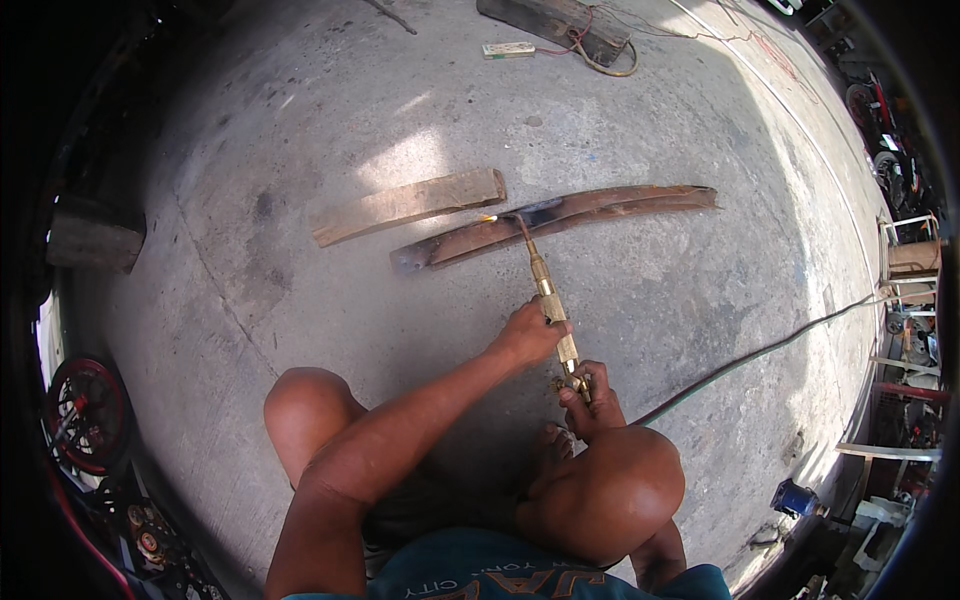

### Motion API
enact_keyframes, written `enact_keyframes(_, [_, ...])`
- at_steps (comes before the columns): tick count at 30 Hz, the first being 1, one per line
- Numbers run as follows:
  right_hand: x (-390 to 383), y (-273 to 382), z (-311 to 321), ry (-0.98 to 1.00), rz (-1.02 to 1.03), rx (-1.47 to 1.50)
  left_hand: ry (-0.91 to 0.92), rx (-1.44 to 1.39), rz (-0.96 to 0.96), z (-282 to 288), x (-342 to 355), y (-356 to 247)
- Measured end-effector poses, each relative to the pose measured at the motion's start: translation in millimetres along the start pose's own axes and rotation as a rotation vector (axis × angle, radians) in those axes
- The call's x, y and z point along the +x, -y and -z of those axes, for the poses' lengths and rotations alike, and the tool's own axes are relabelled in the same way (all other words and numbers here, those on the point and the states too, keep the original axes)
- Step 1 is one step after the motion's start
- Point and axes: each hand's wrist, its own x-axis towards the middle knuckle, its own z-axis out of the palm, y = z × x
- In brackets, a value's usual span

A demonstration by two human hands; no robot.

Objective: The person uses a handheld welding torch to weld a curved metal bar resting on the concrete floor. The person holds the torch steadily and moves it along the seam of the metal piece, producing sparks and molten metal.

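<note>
A brass gas torch (553, 308) points away from me, its tip over a long rusty steel channel bar (630, 203) on the concrete floor. A small yellow flame (488, 217) shows at the tip, by a darkened patch of the bar. My left hand (530, 333) is wrapped round the torch's middle. My right hand (592, 400) is closed at its rear end, with fingers at the valve knobs (566, 384). Just beyond the bar lies a wooden block (410, 205), apart from it.
A green hose (745, 357) runs off to the right across the floor. At the far side lies a dark plank (560, 25) with cables and a small pale box (508, 49). A wood block (95, 238) and a wheel (88, 415) stand left; a blue object (797, 498) sits right.
</note>
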Motion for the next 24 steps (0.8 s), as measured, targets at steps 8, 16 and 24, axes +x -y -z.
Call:
enact_keyframes(8, [1, 0, -2, 0.003, -0.007, 0.000, 0.001, -0.046, 0.069, 3, -4, -6])
enact_keyframes(16, [0, 1, 0, 0.009, -0.009, -0.006, 0.009, -0.050, 0.063, 3, -5, -7])
enact_keyframes(24, [4, -9, -3, 0.000, 0.039, -0.011, 0.012, -0.021, 0.056, 3, -3, -4])
